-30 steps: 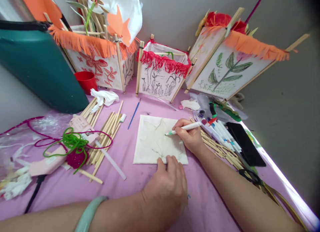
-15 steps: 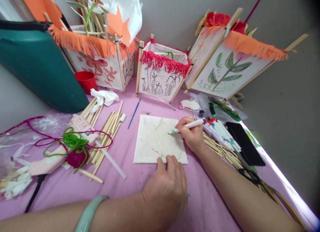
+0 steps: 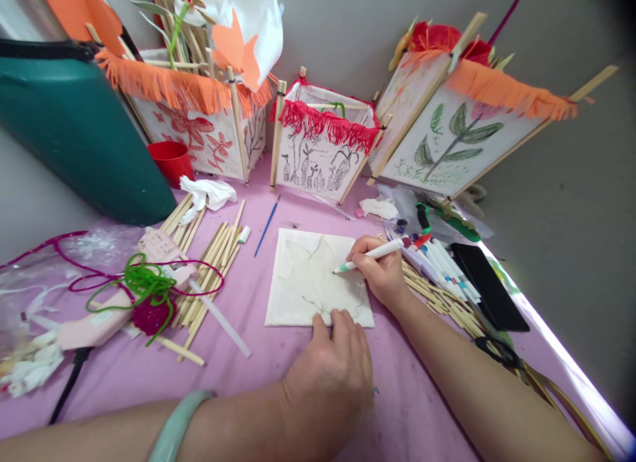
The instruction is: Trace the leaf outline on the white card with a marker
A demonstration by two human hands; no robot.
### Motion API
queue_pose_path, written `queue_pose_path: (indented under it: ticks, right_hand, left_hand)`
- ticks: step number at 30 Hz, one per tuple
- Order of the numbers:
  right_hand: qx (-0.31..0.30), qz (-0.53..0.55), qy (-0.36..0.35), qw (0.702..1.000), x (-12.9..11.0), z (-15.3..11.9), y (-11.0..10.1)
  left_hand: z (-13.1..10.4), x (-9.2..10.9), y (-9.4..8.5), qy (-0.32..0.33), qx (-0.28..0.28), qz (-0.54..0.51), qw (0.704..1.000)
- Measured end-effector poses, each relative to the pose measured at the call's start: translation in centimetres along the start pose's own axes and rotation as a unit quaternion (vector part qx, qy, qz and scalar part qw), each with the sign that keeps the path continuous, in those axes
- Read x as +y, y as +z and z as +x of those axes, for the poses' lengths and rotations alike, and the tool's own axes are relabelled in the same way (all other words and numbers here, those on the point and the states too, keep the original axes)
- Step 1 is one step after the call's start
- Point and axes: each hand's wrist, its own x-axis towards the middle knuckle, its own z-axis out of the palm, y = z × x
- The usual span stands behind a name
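Left hand (image 3: 330, 376) presses the paper square (image 3: 311, 280) flat at its near edge, steadying it while right hand (image 3: 380, 273) grips a green-tipped marker (image 3: 368, 256) on it.

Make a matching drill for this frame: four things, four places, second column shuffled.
Things:
1. marker
2. square sheet
3. red cup
4. black phone

Places:
A. beside the teal container, at the back left
B. flat on the pink cloth, near edge under the left hand
C. on the right, past the row of pens
D. in the right hand, tip on the sheet

Pairs: 1-D, 2-B, 3-A, 4-C
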Motion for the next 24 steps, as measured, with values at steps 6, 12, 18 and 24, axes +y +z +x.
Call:
queue_pose_path:
  ticks: [6, 12, 18, 24]
  right_hand:
    - [-0.018, -0.004, 0.007, 1.0, -0.26, -0.15, 0.24]
    - [-0.059, -0.005, 0.004, 0.998, 0.0, -0.07, 0.13]
    - [0.01, -0.059, -0.019, 0.998, 0.34, 0.26, -0.09]
    - [-0.02, -0.098, -0.023, 0.995, 0.73, 0.23, -0.25]
  left_hand:
    - [-0.02, 0.03, 0.01, 0.0, 0.01, 0.002, 1.0]
    - [-0.07, 0.08, 0.02, -0.002, 0.008, 0.001, 1.0]
    - [-0.08, 0.11, 0.05, 0.001, -0.009, 0.001, 1.0]
    - [-0.08, 0.12, 0.08, 0.001, 0.0, 0.003, 1.0]
